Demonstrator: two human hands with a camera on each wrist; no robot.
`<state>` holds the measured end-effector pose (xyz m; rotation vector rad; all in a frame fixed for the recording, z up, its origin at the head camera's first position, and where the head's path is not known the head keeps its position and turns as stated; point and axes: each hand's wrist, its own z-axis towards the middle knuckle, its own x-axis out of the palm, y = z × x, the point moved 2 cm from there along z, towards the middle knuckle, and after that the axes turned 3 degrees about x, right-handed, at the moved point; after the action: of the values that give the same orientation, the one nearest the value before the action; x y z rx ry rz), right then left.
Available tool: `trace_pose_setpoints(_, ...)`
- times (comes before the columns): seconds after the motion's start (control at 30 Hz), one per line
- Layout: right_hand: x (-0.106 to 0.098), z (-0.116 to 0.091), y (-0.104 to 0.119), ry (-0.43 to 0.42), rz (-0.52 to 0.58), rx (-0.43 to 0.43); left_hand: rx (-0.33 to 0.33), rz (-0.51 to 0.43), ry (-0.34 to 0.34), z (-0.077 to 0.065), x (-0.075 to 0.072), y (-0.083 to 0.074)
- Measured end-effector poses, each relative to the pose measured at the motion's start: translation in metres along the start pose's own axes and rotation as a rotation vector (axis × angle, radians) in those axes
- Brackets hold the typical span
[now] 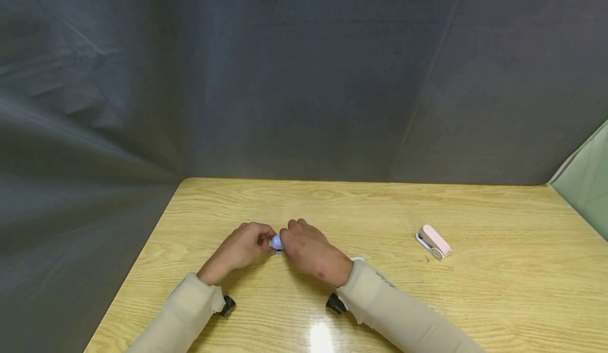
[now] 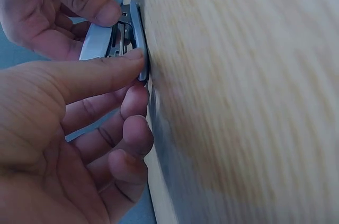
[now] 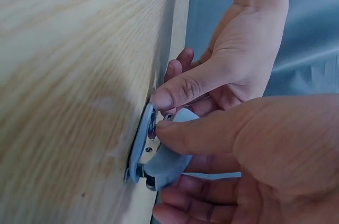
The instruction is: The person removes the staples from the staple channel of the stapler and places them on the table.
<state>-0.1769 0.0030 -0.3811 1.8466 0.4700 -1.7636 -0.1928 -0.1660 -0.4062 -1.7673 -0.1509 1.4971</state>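
Note:
A small light-blue stapler (image 1: 277, 242) is between the two hands, low over the wooden table. In the left wrist view the stapler (image 2: 98, 42) has its top arm swung away from its base, with metal parts showing inside. My left hand (image 1: 246, 246) pinches the front end of the base between thumb and fingertips, its other fingers curled loosely. My right hand (image 1: 309, 248) grips the stapler's body (image 3: 167, 167) near the hinge, thumb against the inner metal and fingers behind the top arm. The right hand hides much of the stapler from the head view.
A pale pink stapler (image 1: 433, 242) lies on the wooden table (image 1: 513, 279), to the right of both hands. Dark grey sheeting (image 1: 304, 78) rises behind the table and along its left side. A pale green surface (image 1: 586, 179) borders the right edge.

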Motion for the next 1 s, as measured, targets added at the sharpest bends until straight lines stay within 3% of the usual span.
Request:
trace_pose_setpoints(0.57, 0.0043, -0.0016, -0.0023, -0.021, 0.004, -0.049, -0.043, 0.001, -0.001, -0.0002, -0.0015, -0.0007)
trace_pose_setpoints(1.0, 0.0041, -0.0002, -0.005, -0.012, 0.015, -0.061, -0.017, -0.102, 0.046, 0.0035, -0.0023, 0.0065)
